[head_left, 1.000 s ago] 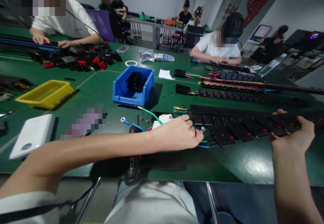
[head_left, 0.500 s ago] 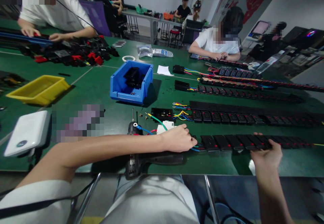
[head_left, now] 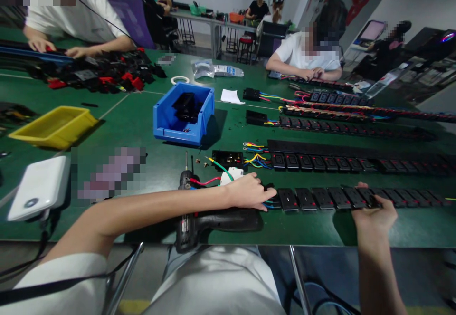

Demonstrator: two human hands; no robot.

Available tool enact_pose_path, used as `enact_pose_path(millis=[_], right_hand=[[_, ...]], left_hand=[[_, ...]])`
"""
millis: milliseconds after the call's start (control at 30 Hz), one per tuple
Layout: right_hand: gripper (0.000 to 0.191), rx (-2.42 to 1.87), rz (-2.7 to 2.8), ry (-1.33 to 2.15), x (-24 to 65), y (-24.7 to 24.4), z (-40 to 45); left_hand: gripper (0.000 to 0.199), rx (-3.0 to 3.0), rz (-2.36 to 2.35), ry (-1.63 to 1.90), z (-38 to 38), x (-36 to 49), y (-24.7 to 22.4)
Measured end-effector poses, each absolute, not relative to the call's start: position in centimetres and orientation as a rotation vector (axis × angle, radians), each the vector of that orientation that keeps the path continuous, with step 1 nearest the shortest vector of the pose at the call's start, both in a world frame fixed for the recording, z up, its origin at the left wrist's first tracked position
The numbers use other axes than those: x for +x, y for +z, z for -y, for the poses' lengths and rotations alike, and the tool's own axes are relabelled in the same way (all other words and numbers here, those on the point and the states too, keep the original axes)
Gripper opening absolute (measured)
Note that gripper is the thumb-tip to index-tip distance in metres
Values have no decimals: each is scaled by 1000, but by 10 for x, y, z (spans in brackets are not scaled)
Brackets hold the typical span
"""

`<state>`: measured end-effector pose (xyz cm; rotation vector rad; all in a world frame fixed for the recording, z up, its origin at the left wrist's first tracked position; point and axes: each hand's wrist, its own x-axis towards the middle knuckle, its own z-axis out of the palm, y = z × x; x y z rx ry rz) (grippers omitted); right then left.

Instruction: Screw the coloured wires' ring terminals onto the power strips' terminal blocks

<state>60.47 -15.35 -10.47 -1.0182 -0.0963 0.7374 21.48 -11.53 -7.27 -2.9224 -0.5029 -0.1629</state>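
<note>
A long black socket strip point(head_left: 325, 198) with red marks lies lengthwise near the table's front edge. My right hand point(head_left: 375, 213) is wrapped round its middle, fingers behind and thumb in front. At the strip's left end, my left hand point(head_left: 245, 191) is closed around the wires point(head_left: 272, 205) coming out of it; the exact grip is partly hidden. Behind that hand stands a white block-shaped part point(head_left: 231, 175), with a green wire point(head_left: 221, 167) and a red wire point(head_left: 204, 182) beside it. A black power drill point(head_left: 228, 221) lies under my left forearm and hand.
Further back are more socket strips point(head_left: 313, 162), an open black end box point(head_left: 228, 158), a blue bin point(head_left: 180, 134) with black parts, and a yellow tray point(head_left: 53, 132). A white power bank point(head_left: 39, 189) sits left. Co-workers point(head_left: 306, 58) work across the table.
My left hand has shifted slightly left, its index finger straighter. The blue wire's ring end has dropped towards the drill, and the red wire shows more. The strip has turned a little in my right hand.
</note>
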Motion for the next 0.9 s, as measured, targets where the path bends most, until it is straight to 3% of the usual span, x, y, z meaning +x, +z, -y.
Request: enact_pose_path(millis=[900], right_hand=[[28, -1085, 138, 720, 604, -107, 155]], left_hand=[[58, -3021, 565, -159, 111, 207, -83]])
